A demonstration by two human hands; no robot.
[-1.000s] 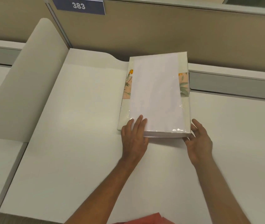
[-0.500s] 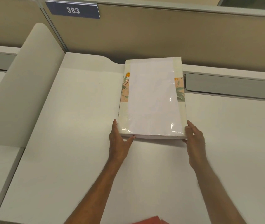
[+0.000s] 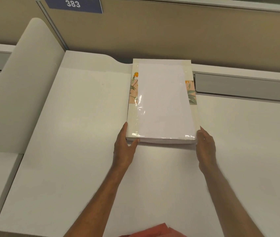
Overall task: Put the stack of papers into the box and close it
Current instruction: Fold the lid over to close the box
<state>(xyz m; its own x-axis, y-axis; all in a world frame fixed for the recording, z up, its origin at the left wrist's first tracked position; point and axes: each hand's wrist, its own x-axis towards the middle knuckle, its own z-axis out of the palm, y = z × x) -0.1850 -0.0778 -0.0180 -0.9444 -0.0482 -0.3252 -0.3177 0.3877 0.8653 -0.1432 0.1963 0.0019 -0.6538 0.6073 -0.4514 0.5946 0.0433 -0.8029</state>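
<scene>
A flat cream box [image 3: 132, 117] with an orange flower print lies shut on the white desk [image 3: 84, 134], its long side running away from me. A white sheet [image 3: 163, 103] covers most of its lid under glossy tape. No separate stack of papers is in view. My left hand [image 3: 124, 147] clasps the near left corner, thumb on the front edge and fingers along the left side. My right hand [image 3: 206, 146] presses against the near right corner, fingers along the right side.
A beige partition [image 3: 170, 31] with a blue "383" sign [image 3: 73, 4] stands right behind the box. A grey cable flap [image 3: 238, 87] is set into the desk at the right. A curved white divider [image 3: 21, 82] rises at the left. Something red [image 3: 156, 231] shows at the bottom edge.
My left hand has slid off the top of the box to its near left corner. My right hand has shifted up along the right side. The box has stayed where it was.
</scene>
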